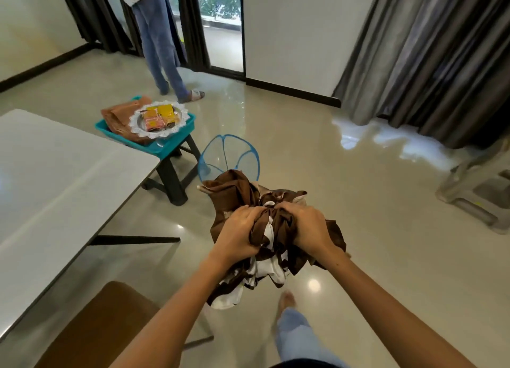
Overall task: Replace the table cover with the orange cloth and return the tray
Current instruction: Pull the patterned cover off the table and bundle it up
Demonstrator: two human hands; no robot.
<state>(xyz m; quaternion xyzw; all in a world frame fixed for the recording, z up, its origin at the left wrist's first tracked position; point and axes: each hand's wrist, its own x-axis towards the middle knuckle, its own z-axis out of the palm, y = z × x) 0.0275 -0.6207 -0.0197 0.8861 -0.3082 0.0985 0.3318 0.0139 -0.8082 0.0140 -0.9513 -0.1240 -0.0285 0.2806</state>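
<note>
Table (55,174) bare; old brown cover (276,229) bunched in my left hand (237,236) and right hand (306,227), fingers clenched into it, above blue hamper (229,158). Orange cloth (118,116) and tray (160,119) wait on stool (both untouched). Laying remains, I judge.

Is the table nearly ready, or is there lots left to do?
About a third done. The table is bare, so the old cover is off. Both hands, left and right, grip the bunched brown cloth near the blue hamper. The orange cloth and silver tray still wait on the stool.
</note>
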